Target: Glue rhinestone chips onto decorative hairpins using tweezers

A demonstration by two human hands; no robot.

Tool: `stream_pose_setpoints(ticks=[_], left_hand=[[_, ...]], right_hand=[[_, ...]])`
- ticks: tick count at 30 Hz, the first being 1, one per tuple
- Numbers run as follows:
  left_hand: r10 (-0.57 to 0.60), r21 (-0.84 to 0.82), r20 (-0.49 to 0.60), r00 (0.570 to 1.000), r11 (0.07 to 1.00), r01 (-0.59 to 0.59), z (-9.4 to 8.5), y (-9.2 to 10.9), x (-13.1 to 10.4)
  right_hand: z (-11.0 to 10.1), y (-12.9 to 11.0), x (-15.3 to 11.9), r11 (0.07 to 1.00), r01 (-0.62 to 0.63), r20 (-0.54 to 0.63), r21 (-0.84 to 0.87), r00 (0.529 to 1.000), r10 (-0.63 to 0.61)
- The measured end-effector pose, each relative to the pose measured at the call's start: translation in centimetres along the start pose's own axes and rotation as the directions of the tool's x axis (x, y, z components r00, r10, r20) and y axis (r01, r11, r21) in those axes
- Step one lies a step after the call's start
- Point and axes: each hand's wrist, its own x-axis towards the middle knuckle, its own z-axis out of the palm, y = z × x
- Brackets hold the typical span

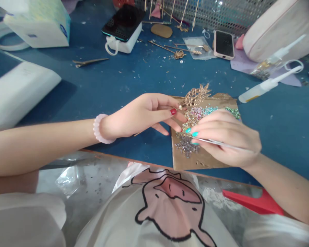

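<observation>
My left hand (146, 111) pinches a gold-coloured hairpin (197, 96) between thumb and forefinger, its openwork leaf-shaped head pointing away to the right. Part of its thin stick shows below the palm. Slim metal tweezers (218, 143) lie in the closed fingers of my right hand (229, 137), tips down at the small rhinestones (186, 145). Whether the tips grip a stone is too small to tell. The stones sit in grey, yellowish, pink, blue and green heaps on a piece of cardboard (206, 164), partly hidden under my right hand.
Across the blue table (92, 82) lie a hair clip (91, 62), a phone on a white charger (123, 22), more hairpins (179, 54) and another phone (223, 44). A glue bottle (262, 87) lies right of the cardboard. A tissue box (38, 25) stands back left.
</observation>
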Motion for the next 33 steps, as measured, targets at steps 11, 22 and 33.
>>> stream_pose_setpoints(ticks=[11, 22, 33], left_hand=[[0.017, 0.190, -0.022, 1.000, 0.982, -0.013, -1.0, 0.2, 1.0], [-0.093, 0.192, 0.092, 0.991, 0.979, 0.074, -0.9, 0.2, 0.6], [-0.103, 0.223, 0.109, 0.989, 0.972, 0.076, -0.8, 0.6, 0.5]], right_hand=[[-0.7, 1.8, -0.4, 0.981, -0.192, 0.248, -0.036, 0.949, 0.195], [-0.7, 0.7, -0.7, 0.938, -0.345, 0.220, 0.033, 0.918, 0.330], [0.2, 0.6, -1.0, 0.950, -0.306, 0.180, 0.065, 0.940, 0.290]])
